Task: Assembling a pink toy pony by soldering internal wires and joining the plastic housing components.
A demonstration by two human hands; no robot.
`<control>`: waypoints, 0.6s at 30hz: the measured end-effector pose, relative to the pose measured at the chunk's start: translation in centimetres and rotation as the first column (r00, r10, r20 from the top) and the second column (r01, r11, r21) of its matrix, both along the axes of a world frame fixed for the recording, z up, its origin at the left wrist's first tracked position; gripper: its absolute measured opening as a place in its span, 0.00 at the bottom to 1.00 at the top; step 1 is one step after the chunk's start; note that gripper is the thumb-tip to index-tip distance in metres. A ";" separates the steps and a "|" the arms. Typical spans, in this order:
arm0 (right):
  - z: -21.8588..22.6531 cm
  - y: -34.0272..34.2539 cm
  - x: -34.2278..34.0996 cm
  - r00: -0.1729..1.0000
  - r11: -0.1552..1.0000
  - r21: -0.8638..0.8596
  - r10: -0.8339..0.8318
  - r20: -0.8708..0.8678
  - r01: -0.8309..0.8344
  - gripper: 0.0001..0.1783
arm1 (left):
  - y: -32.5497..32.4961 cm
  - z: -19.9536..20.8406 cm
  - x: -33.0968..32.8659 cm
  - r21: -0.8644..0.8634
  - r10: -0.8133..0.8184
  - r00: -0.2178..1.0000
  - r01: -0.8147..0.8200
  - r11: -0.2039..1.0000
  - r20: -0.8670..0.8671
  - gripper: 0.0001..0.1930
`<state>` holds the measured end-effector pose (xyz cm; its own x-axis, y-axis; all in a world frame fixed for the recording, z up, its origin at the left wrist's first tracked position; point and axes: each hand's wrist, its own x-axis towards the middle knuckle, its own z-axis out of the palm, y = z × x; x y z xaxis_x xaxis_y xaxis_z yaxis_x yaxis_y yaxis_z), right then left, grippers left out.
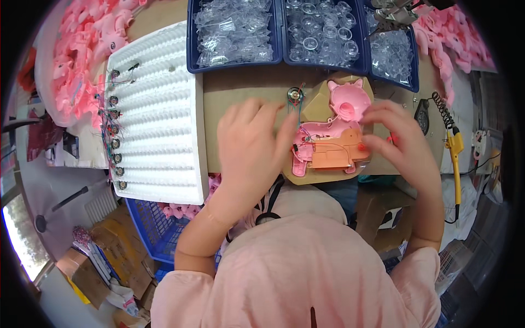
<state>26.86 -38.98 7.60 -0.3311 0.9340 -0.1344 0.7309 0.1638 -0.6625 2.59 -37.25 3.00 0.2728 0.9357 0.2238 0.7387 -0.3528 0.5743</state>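
Note:
In front of me a pink animal-shaped toy shell (317, 131) lies with its hollow inside up on a tan board (304, 179). Its head part (349, 98) has a round pink opening, and an orange housing (332, 155) with thin wires fills much of the body. A small round speaker (295, 95) on wires lies just above. My left hand (252, 143), slightly blurred, hovers left of the shell, thumb apart from the fingers, near the speaker wires. At the shell's right edge is my right hand (398, 130), fingers and thumb apart, tips by the head and a small red part (361, 146).
A white ridged foam tray (158, 188) at left carries several wired speakers. Blue bins (235, 69) of clear plastic parts line the back. Pink toy shells (82, 65) are heaped at far left and far right. A yellow-handled soldering iron (455, 145) hangs by a coiled spring at right.

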 end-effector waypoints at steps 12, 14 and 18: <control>-2.7 -7.1 -2.2 0.969 0.998 0.044 -0.041 -0.246 0.053 0.07 | 1.5 -2.2 1.2 -0.673 0.371 0.592 0.444 0.592 0.716 0.07; -2.6 -7.2 -2.3 0.971 1.000 0.016 -0.007 -0.240 0.011 0.08 | 1.8 -2.2 1.4 -0.647 0.354 0.561 0.499 0.576 0.748 0.08; -2.2 -2.5 -2.4 0.783 0.850 -0.499 -0.423 -0.456 0.169 0.14 | 1.4 -2.1 1.4 -0.634 0.377 0.522 0.508 0.583 0.765 0.07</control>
